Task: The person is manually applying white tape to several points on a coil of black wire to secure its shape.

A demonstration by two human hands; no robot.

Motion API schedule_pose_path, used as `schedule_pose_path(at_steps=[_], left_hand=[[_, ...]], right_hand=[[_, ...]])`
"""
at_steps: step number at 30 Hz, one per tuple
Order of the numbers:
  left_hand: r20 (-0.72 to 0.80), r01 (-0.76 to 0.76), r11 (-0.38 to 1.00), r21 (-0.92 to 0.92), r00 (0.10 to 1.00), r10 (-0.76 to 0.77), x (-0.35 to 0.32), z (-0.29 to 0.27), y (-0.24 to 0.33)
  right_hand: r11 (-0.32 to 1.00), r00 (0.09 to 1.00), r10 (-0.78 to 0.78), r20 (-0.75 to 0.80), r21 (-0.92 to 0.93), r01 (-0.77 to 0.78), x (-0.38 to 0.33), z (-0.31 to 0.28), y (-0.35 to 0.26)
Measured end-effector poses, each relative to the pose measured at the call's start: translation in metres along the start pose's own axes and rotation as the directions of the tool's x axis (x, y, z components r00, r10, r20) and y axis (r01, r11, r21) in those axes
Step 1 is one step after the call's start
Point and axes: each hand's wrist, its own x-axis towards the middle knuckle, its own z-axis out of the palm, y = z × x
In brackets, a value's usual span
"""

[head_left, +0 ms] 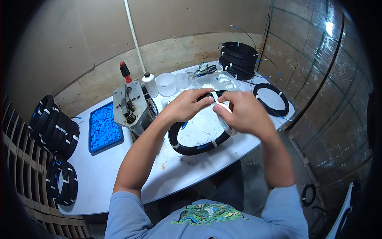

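Observation:
A coil of black cable [187,150] with blue connector ends lies on the white table in front of me, bound with white tape at its near side. My left hand [185,105] is closed on the coil's far side, thumb and fingers pinching it beside a white tape strip [215,96]. Close by on the right, my right hand [247,113] is closed around a roll of white tape [228,129], slightly blurred. The strip runs over the cable between both hands. The fingers hide part of the coil's far and right sides.
Left of the coil stand a metal hand press [129,104] and a blue tray [94,149] of small blue pieces. White containers [166,84], a bottle [149,84] and pliers [207,70] line the back. Cable coils are stacked at left [53,127] and back right [238,59].

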Motion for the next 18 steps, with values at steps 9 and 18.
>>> schedule_pose_path(at_steps=[9, 18], left_hand=[[0.182, 0.236, 0.901, -0.365, 0.967, -0.180, 0.003, -0.007, 0.008], [0.175, 0.297, 0.871, -0.391, 0.953, -0.247, 0.005, -0.006, 0.004]], right_hand=[[0.715, 0.910, 0.409, -0.068, 0.643, -0.274, -0.020, 0.069, 0.029], [0.370, 0.923, 0.338, 0.186, 0.875, -0.311, -0.021, 0.060, 0.025]])
